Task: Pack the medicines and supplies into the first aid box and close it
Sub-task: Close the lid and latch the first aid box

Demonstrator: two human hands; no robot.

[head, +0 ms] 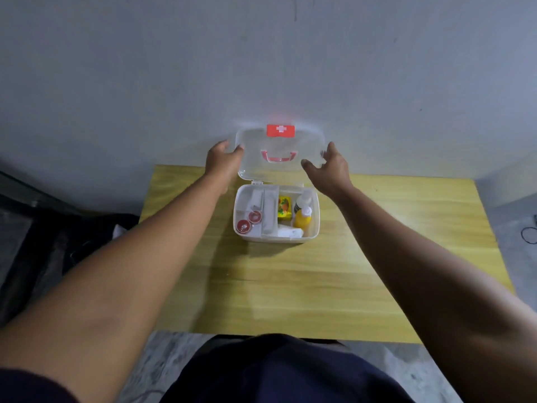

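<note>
First aid box [276,240] on worktop [290,286], left hand [223,162] fingers gripping raised lid [308,141], right hand [329,168] fingers spread beside its edge

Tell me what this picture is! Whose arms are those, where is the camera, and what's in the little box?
No machine here, just a person. The camera sits on their head and looks down, so you see their own two arms. On the wooden table stands a clear first aid box, open. Inside are a yellow bottle, a white bottle, a yellow packet, two round red things and white supplies I can't make out. The left hand holds the left edge of the lid, which stands up and bears a red cross label. The right hand is at the lid's right edge, fingers spread; whether it touches is hard to tell. They probably mean to close it.
</note>
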